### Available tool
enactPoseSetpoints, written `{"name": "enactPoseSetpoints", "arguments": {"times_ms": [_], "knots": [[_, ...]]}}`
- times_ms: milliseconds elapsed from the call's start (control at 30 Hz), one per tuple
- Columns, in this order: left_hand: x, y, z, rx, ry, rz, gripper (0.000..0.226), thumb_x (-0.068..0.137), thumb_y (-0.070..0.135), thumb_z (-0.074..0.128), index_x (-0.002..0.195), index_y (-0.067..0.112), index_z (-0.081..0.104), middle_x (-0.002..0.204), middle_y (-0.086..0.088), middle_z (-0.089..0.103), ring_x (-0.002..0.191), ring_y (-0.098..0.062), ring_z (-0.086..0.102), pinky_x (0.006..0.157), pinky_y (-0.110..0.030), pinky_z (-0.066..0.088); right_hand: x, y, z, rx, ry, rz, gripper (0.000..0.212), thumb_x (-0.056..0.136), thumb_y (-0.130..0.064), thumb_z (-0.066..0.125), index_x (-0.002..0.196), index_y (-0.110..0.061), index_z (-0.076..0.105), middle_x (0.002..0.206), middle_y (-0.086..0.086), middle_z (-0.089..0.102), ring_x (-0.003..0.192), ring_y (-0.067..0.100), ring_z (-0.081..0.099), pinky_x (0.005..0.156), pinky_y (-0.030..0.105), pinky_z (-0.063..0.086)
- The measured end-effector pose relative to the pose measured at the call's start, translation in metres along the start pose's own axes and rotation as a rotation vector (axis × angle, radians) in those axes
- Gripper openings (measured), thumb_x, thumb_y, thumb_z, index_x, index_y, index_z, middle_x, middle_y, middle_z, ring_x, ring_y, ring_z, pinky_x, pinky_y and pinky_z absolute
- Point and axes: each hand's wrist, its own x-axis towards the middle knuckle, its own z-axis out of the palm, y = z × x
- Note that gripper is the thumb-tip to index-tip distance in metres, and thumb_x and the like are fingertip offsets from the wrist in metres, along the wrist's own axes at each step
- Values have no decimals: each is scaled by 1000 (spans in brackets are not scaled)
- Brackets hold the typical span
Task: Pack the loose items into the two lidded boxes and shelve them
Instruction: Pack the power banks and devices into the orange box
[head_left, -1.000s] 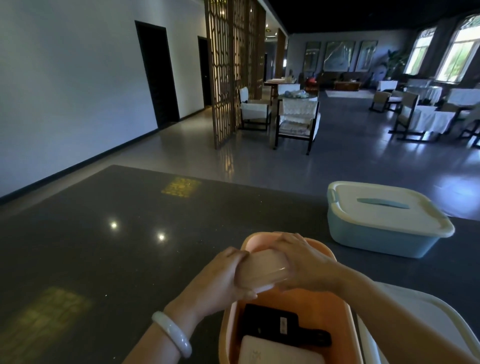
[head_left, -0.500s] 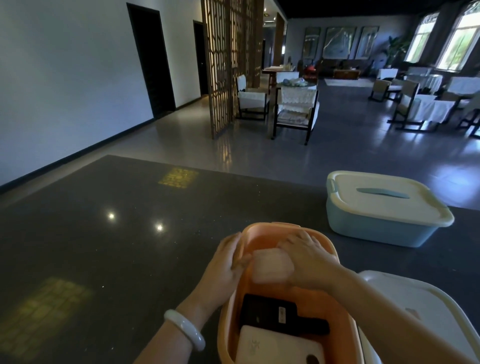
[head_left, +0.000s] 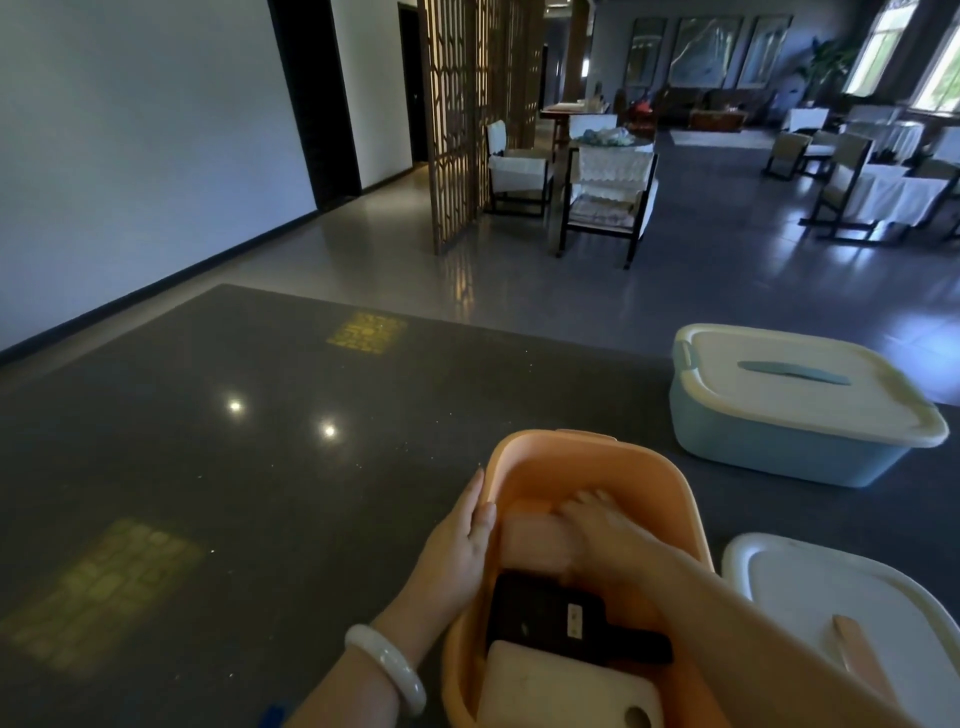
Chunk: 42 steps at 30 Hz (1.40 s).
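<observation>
Left hand (head_left: 462, 540), fingers straight, steadies the left wall of the open orange plastic box (head_left: 644, 467) at the bench's (head_left: 260, 467) near edge; inside, seat the pale pink rectangular block (head_left: 527, 540) flat before the right hand (head_left: 602, 535), curled over it, lets go.

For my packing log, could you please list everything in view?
table: one, dark, under everything
orange box: one, open, centre
block: one, pale, in orange box
black item: one, in orange box
white item: one, in orange box
blue box: one, lidded, right
loose lid: one, white, near right
chairs: several, dark-framed, background
bracelet: one, white, left wrist
left hand: one, at orange box's rim
right hand: one, on the block
</observation>
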Motion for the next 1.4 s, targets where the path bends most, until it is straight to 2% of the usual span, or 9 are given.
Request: {"name": "enactPoseSetpoints", "arguments": {"times_ms": [133, 200, 267, 400, 533, 900, 1200, 1333, 1400], "knots": [[2, -1, 1, 25, 13, 3, 51, 105, 37, 27, 154, 31, 15, 154, 5, 34, 116, 7, 32, 90, -4, 27, 4, 0, 0, 38, -33, 21, 73, 79, -37, 73, 141, -30, 34, 143, -1, 34, 133, 22, 32, 110, 45, 29], [4, -3, 2, 30, 21, 2, 52, 105, 37, 28, 154, 30, 17, 153, 6, 34, 113, 10, 33, 79, 8, 27, 7, 0, -1, 81, -58, 40, 68, 82, -37, 71, 139, -31, 36, 142, 0, 37, 129, 23, 36, 108, 44, 32], [4, -3, 2, 35, 27, -6, 52, 104, 38, 29, 154, 30, 17, 152, 6, 35, 113, 10, 33, 70, 10, 29, 9, 0, 0, 113, -66, 57, 66, 84, -40, 68, 141, -32, 36, 142, 0, 37, 129, 23, 37, 109, 44, 32], [4, -2, 2, 50, 30, -4, 52, 104, 38, 28, 154, 30, 17, 155, 7, 33, 117, 8, 29, 90, -3, 27, 12, -3, 3, 124, -65, 78, 68, 86, -49, 62, 145, -34, 32, 146, 1, 32, 133, 26, 32, 111, 46, 29], [3, 0, 3, 48, 29, -22, 52, 104, 38, 29, 154, 31, 17, 153, 7, 36, 113, 7, 32, 84, -4, 33, 9, -4, 5, 173, -91, 77, 67, 86, -47, 64, 144, -34, 34, 145, 1, 32, 134, 26, 31, 111, 47, 29], [1, 2, 2, 57, 19, -18, 52, 104, 40, 27, 154, 33, 15, 155, 6, 33, 117, 6, 30, 97, -17, 28, 4, -5, 4, 205, -94, 68, 67, 86, -45, 65, 144, -34, 33, 144, 2, 30, 133, 27, 31, 110, 46, 30], [3, -1, 3, 68, 34, -25, 52, 104, 40, 27, 154, 32, 15, 157, 5, 31, 135, -6, 35, 97, -18, 27, 4, -5, 4, 193, -105, 68, 69, 86, -45, 65, 145, -34, 32, 145, 2, 30, 135, 28, 28, 112, 48, 28], [4, -3, 3, 63, 39, -20, 52, 104, 40, 29, 154, 32, 17, 156, 5, 32, 126, 2, 33, 97, -17, 28, 5, -5, 4, 184, -116, 74, 69, 86, -45, 65, 145, -34, 32, 146, 2, 29, 135, 28, 28, 112, 49, 28], [4, -3, 4, 56, 42, -25, 52, 104, 40, 29, 154, 32, 17, 156, 5, 31, 133, -3, 34, 98, -17, 27, 5, -5, 4, 185, -113, 73, 68, 86, -45, 65, 145, -34, 32, 147, 2, 29, 136, 29, 28, 112, 49, 28]]}}
